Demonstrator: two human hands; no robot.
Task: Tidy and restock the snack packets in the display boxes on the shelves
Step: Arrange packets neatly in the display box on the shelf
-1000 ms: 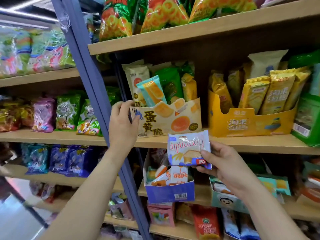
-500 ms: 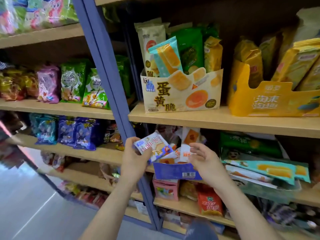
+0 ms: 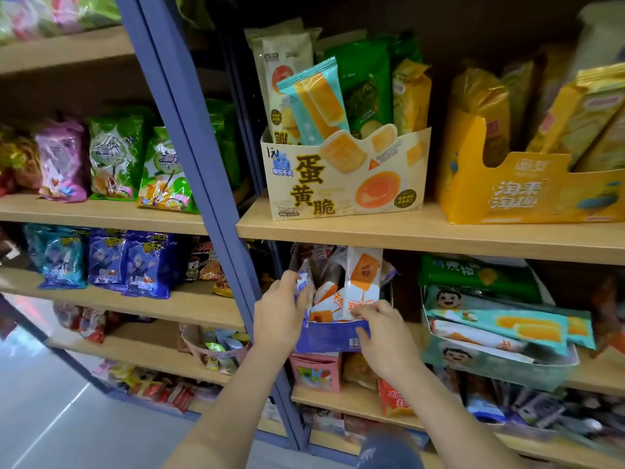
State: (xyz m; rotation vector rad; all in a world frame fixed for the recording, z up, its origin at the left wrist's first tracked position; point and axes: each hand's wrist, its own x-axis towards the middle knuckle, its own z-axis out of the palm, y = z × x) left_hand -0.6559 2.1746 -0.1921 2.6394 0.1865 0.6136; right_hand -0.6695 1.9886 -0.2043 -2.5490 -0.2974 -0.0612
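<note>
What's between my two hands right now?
Head view: orange-and-white snack packets in the blue display box, between the left hand gripping a white packet and the right hand.

Blue steel upright [image 3: 189, 164] slants through mid-frame. Glossy grey floor [image 3: 40, 418] lower left, streaked with reflected light.

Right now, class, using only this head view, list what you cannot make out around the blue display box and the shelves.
All head view.
The packet in the left hand: mostly covered by the hand, print unreadable.
Back of the blue display box: hidden by the shelf board above.
The yellow display box: cut off by the right edge.
The lowest-shelf packets, right: blurred.
</note>
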